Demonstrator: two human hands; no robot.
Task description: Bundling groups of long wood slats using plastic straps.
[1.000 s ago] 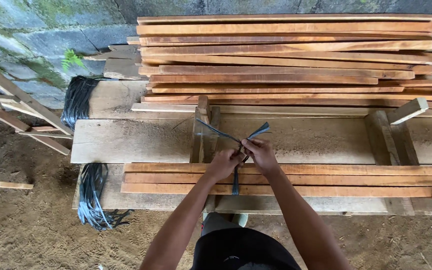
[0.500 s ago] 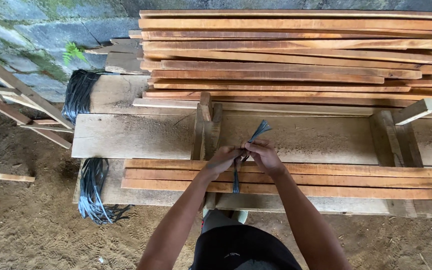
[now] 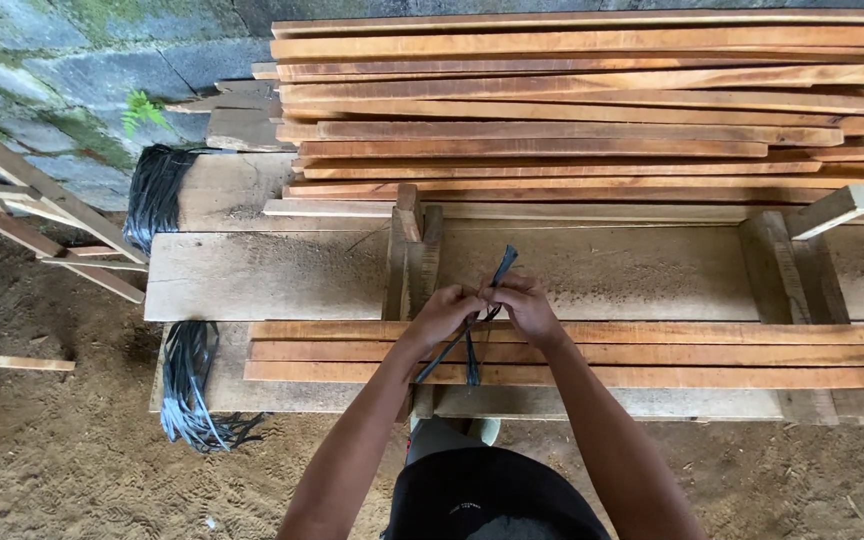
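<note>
Mossy stone wall [image 3: 72, 70] and sandy ground frame a rough plank table [image 3: 252, 275], with a large stack of reddish slats [image 3: 572, 110] piled across the upper half of the frame. Three long slats [image 3: 652, 354] are laid side by side along the near edge. At mid-frame, a dark plastic strap [image 3: 471, 362] is looped around them; its ends are pinched tight by the left hand [image 3: 445, 312] and right hand [image 3: 520, 303], each grip closed on it. Spare strap bundles [image 3: 187, 385] are seen at lower left.

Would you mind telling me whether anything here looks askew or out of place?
Mostly tidy. One short wooden block lies tilted across the upright post at right, and the stacked slats have uneven ends. Both hands grip the dark strap normally.
</note>
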